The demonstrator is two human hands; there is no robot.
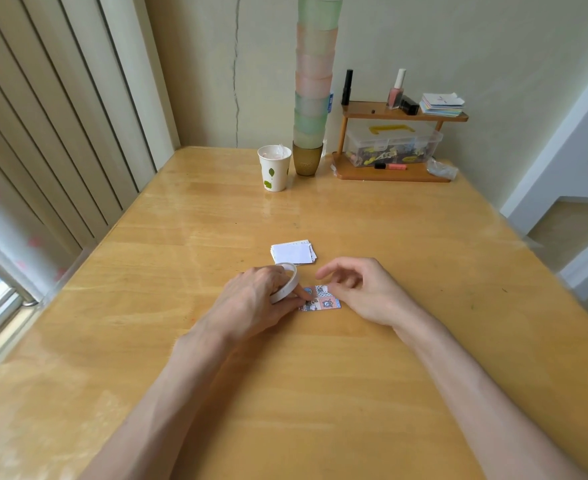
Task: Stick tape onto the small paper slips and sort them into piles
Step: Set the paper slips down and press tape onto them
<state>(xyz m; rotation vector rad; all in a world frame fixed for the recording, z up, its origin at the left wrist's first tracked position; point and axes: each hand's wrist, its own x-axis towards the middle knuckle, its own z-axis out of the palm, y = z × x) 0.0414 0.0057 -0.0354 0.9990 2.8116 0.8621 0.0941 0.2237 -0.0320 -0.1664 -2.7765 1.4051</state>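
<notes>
A: Layout?

B: The worktop [320,393] carries everything. The left hand [254,303] grips the tape roll [287,284], fingers [301,295] curled round the ring, one tip pressing the left end of the patterned slip [323,301]. On the right hand [365,292] the fingers [327,271] are half open and loosely curled, tips at the slip's far corner. No grip visible.

A: Handling?

B: The roll is likely light and rigid; hold it by the rim. The white slip pile [294,252] sits just beyond the hands, thin and probably slides easily. The patterned slip lies flat between the hands. It looks flimsy and will likely lift with sticky tape. Pin one end and take it by a corner.
</notes>
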